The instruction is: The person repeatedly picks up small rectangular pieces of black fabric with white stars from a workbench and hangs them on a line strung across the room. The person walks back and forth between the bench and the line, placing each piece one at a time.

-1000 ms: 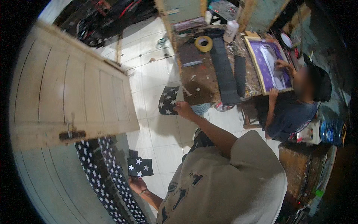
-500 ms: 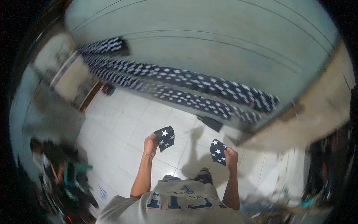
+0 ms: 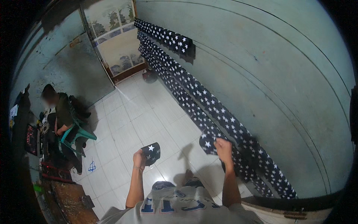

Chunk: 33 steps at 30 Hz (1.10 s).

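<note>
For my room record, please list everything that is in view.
Starred pieces: two, black and white, held
Starred rows: three, black and white, right wall
Walls: two, greenish, left and right
Picture panel: one, cream, far end
Round object: one, dark red, floor
Seated person: one, dark clothes, left
Chair: one, green, beneath person
Table: one, brown, lower left
Floor: one, white, centre
Shirt: one, grey, bottom
Left fingers and right fingers: two sets, bare, gripping pieces
</note>
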{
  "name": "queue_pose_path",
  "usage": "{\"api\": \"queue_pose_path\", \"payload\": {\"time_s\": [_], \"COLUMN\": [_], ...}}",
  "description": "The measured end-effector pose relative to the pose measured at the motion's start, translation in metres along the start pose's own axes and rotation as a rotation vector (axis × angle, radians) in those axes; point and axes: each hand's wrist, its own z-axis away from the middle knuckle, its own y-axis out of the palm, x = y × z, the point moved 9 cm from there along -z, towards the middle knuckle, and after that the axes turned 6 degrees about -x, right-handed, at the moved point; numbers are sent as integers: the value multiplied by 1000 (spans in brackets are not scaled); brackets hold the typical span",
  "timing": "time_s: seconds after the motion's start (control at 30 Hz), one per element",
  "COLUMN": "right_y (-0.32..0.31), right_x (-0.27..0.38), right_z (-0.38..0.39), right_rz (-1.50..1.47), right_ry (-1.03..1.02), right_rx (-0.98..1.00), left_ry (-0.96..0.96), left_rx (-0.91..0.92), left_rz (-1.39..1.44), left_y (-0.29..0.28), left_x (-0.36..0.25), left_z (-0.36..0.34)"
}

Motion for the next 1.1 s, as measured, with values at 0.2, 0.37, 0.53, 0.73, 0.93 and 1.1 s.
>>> {"api": "queue_pose_path", "payload": {"time_s": [0.2,0.37,0.53,0.73,0.93,1.1], "right_y": [44,31,74,120,134,148], "right_x": [177,305,285,240,177,135], "right_z": [-213,-326,-389,-417,-462,-480], "right_rz": [-68,-61,32,-75,-258,-396], "right_ry": [-336,-827,-510,-394,-87,33], "right_rx": [-13,-414,-517,-591,-611,-571], "left_ry": [104,28,76,45,10,-85], "left_rx": [9,-19,113,115,237,197], "left_rz": [108,123,127,31,43,-57], "left_y": [16,18,59,95,155,178], "left_x": [-71,-92,-139,-192,-206,-186], "left_z": [-56,-149,-250,-347,-394,-405]}}
